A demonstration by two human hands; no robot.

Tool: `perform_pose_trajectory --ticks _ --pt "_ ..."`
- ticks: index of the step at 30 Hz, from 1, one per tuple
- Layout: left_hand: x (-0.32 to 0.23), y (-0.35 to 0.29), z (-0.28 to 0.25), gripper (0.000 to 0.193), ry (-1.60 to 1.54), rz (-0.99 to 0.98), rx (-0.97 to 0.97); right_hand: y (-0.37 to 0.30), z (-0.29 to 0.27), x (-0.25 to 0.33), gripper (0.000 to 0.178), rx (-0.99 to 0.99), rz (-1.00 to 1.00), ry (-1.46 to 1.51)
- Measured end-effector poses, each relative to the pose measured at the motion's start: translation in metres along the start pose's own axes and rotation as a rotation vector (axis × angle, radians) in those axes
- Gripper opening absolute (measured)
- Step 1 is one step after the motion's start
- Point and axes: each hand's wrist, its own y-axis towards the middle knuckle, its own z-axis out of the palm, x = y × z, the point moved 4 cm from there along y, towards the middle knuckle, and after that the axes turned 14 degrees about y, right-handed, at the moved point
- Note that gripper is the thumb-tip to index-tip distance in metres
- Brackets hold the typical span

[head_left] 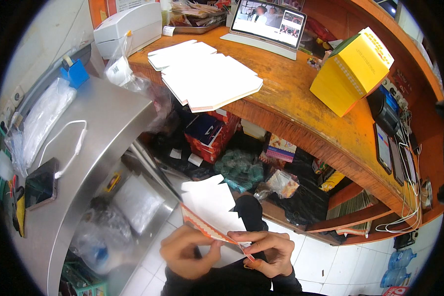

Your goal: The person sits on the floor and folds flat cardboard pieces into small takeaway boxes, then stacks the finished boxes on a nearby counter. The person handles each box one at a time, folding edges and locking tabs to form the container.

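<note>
Over my lap I hold a paperboard carton (213, 200), partly folded, with a white inside and an orange patterned outer face. My left hand (190, 251) is closed on its left edge, thumb and fingers bent round the board. My right hand (275, 250) pinches the right end between thumb and fingers, where a narrow flap bends up. White flaps of the carton stick out away from me. On the wooden counter (301, 106) ahead lies a stack of flat white carton blanks (214, 81).
A tablet (267, 22) stands behind the blanks, with a yellow box (348, 74) to its right. At left, the steel table (103, 113) carries a phone (41, 183), a white cable and plastic bags. A white printer (128, 30) sits at back left. Bags and boxes fill the shelf below.
</note>
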Motion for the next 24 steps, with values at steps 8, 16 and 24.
perform_pose_trajectory --ticks 8,16,24 --pt "-0.006 -0.006 0.006 0.021 0.112 0.097 -0.064 0.002 0.004 -0.004 0.016 -0.081 -0.143 -0.139" --pt "-0.014 -0.019 0.033 0.027 -0.064 -0.062 -0.042 -0.004 0.014 -0.005 0.025 -0.307 -0.376 -0.528" --pt "0.004 -0.016 0.027 0.021 -0.122 -0.129 -0.085 0.005 0.012 -0.013 0.036 -0.159 -0.21 -0.575"
